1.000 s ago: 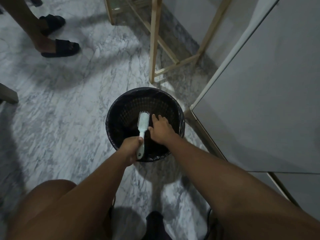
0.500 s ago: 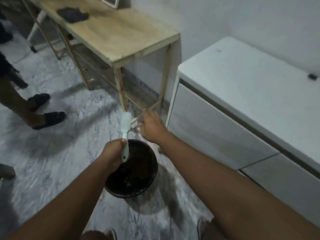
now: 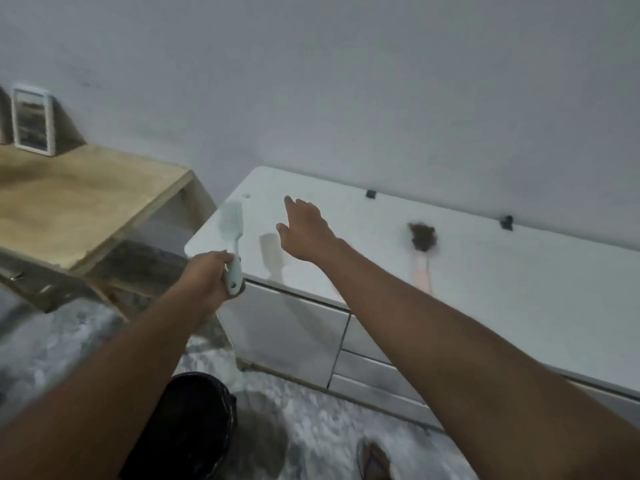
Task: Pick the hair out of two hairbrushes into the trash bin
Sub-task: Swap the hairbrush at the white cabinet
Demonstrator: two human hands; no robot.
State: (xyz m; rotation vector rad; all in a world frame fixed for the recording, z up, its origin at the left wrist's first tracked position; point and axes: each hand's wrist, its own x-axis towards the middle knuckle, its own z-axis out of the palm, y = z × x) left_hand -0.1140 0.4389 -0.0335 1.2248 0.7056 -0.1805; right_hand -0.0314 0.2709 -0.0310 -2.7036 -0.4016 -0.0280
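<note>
My left hand [image 3: 211, 277] grips the handle of a pale green hairbrush [image 3: 232, 226], held upright over the front left corner of the white cabinet [image 3: 502, 282]. My right hand [image 3: 304, 230] hovers above the cabinet top with fingers spread and holds nothing. A second hairbrush [image 3: 421, 258] with a pink handle lies on the cabinet top to the right, its head matted with dark hair. The black trash bin [image 3: 194, 427] stands on the floor below my left forearm, partly hidden by it.
A wooden table [image 3: 79, 202] stands to the left of the cabinet with a white framed picture [image 3: 33, 121] leaning on the wall. Two small dark clips [image 3: 506, 222] sit at the cabinet's back edge. The floor is grey marble.
My view swung up from the bin to the cabinet top. Both hands rose from inside the bin; the left carried the green brush up, and the right reached out over the cabinet.
</note>
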